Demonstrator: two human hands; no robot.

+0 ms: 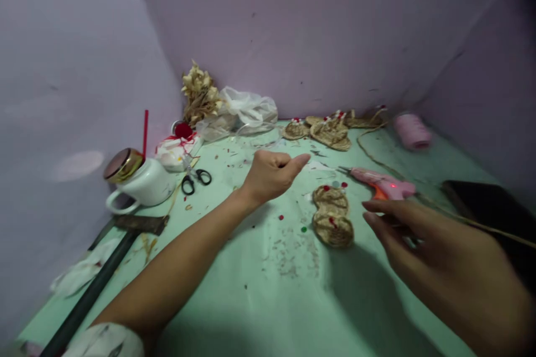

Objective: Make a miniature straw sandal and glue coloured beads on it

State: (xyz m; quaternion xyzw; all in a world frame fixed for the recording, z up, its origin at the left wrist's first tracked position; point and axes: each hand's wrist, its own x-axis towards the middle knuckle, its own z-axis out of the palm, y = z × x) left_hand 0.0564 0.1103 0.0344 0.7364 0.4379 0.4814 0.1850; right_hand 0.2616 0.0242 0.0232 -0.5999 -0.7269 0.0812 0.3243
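My left hand (272, 174) hovers over the middle of the green table (259, 290), fingers curled in and thumb stretched toward the right; nothing shows inside it. My right hand (422, 245) is lower right, fingers extended and slightly apart, empty, close to a pair of coiled jute pieces (333, 216) with red dots. A pink glue gun (383, 184) with a lit red light lies just beyond the right fingertips.
A white mug with a gold lid (138, 178), black scissors (195, 180), a hammer (104, 268) and a red-white bundle (178, 150) sit at left. Dried leaves (200, 95), a plastic bag (245, 111), more jute pieces (330, 131), a pink thread spool (412, 131) and a dark object (489, 206) line the back and right.
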